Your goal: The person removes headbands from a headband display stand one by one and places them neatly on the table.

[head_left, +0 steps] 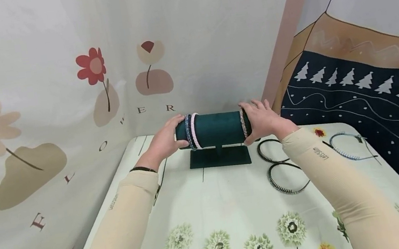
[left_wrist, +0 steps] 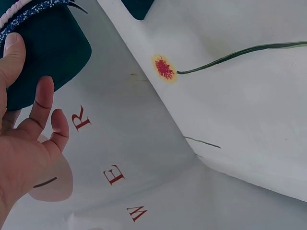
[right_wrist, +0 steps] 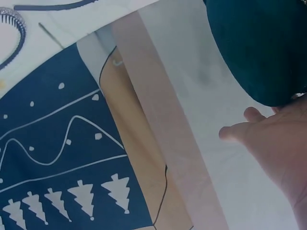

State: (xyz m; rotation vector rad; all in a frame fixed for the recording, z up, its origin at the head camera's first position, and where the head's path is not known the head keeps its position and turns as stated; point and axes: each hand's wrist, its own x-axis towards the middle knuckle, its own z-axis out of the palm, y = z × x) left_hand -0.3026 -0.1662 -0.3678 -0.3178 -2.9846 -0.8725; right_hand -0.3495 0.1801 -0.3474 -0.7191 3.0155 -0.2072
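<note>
A dark green headband display stand (head_left: 219, 129), a padded roll on a flat foot, stands on the table. My left hand (head_left: 166, 140) grips the roll's left end, thumb in front and beside a glittery blue headband (left_wrist: 24, 21). A dark headband (head_left: 192, 134) and a pale pink headband (head_left: 195, 131) sit just inward of it. At the opposite end my right hand (head_left: 260, 118) holds the roll, thumb low at the front and fingers spread over the top, right beside a sparkly headband (head_left: 243, 124). In the right wrist view, part of that hand (right_wrist: 273, 139) is cut off by the frame edge.
Two dark toothed headbands (head_left: 288, 178) lie on the table near my right forearm. Farther right is a light blue headband (head_left: 343, 154). The flower-print tablecloth (head_left: 231, 206) covers the table, with a printed curtain (head_left: 212, 53) close behind and a dark patterned cloth (head_left: 367, 108) at right.
</note>
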